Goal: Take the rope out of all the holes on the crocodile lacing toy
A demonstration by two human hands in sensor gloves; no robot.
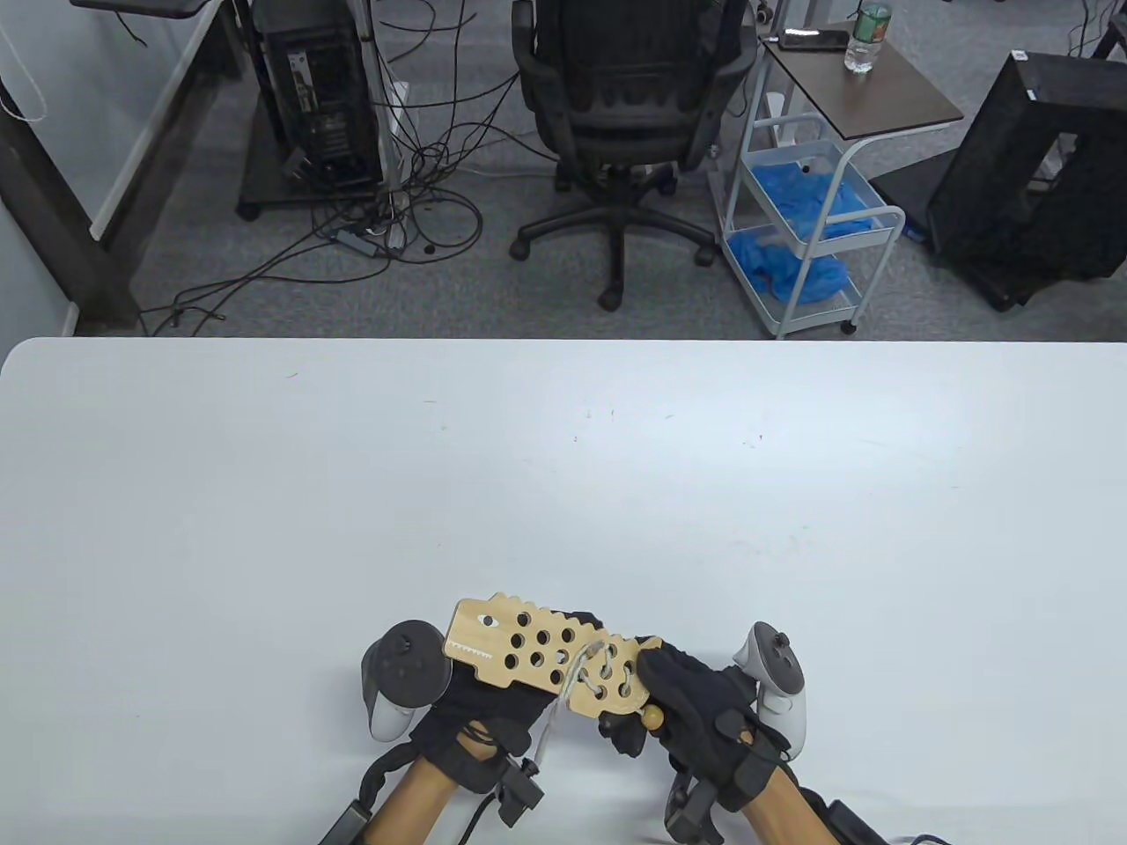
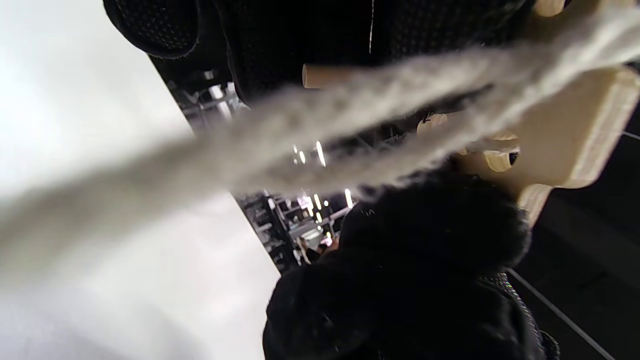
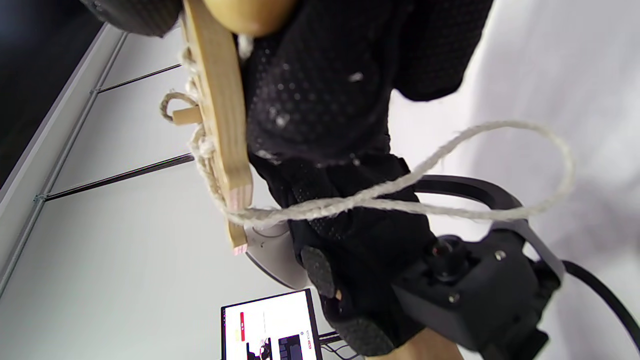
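Crocodile lacing toy (image 1: 550, 656) sits raised over the near edge of the white table (image 1: 563, 475), gripped at both ends. The left hand (image 1: 480, 704) curls under its head end; the right hand (image 1: 696, 704) clamps the tail end, a wooden peg (image 1: 652, 717) just below its fingers. Rope (image 1: 577, 678) threads only the tail-side holes and hangs down between the wrists. Wide bare tabletop lies beyond. Both wrist views are close and blurred. A wheeled cart (image 1: 806, 220) past the table holds blue cloth.

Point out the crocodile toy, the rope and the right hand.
crocodile toy (image 1: 515, 635): table view, on the bare wood by its head.
rope (image 1: 574, 676): table view, on the strands crossing the board.
right hand (image 1: 696, 695): table view, on the back of the glove.
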